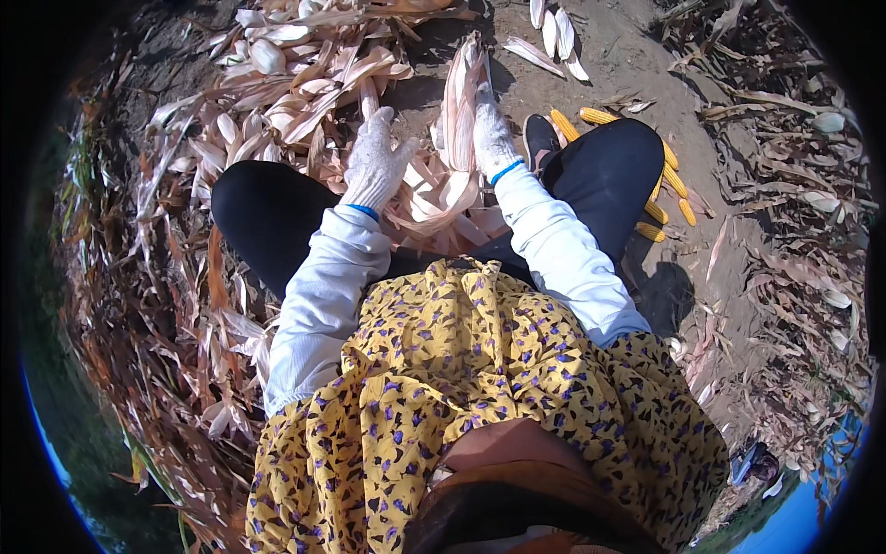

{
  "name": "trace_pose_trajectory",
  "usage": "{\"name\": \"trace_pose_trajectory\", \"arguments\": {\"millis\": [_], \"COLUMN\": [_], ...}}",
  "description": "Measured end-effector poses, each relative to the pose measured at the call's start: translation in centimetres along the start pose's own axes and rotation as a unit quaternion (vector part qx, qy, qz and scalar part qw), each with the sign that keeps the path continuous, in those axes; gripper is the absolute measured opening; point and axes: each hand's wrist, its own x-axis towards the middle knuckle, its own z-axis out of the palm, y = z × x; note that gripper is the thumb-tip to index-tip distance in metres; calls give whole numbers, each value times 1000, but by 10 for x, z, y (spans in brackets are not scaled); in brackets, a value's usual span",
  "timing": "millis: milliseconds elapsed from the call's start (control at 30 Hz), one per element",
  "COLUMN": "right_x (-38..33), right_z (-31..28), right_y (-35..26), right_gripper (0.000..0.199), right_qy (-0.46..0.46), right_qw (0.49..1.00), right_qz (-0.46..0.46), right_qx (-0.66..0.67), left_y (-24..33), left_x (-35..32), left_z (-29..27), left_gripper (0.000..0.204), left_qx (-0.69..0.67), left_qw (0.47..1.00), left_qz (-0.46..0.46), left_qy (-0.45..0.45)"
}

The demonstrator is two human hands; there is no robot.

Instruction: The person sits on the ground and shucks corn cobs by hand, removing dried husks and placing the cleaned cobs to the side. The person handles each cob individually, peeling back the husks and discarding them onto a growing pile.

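Observation:
My right hand (492, 137), in a pale knitted glove, grips the right side of an ear of corn (459, 115) wrapped in dry pinkish husk. The ear stands lengthwise between my knees with its tip pointing away, and its kernels are hidden. To the left, my left hand (376, 159), gloved alike, is apart from the ear with the thumb spread away from the fingers. No object shows in it. Loose peeled husks (434, 198) lie below and between both hands.
A large heap of pale husks (305, 92) lies at the far left. Several bare yellow corn cobs (669, 180) rest beside my bent right knee (614, 166). White husk pieces (554, 42) lie on the soil beyond, and dry stalks (784, 157) cover the right side.

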Motion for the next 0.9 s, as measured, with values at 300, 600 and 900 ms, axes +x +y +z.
{"name": "trace_pose_trajectory", "arguments": {"millis": [300, 600, 900], "right_x": [0, 6, -11], "right_z": [2, -2, 7], "right_y": [26, 86, 62], "right_gripper": [56, 37, 55], "right_qy": [-145, -59, 24], "right_qw": [920, 890, 939], "right_qz": [-105, -203, -85], "right_qx": [-347, -404, -332], "left_y": [18, 24, 6], "left_x": [36, 36, 49], "left_z": [-8, 6, 15], "left_gripper": [50, 36, 41], "left_qx": [-379, -262, -422], "left_qw": [922, 957, 896], "left_qz": [-67, -44, -109], "left_qy": [-51, 114, 83]}}
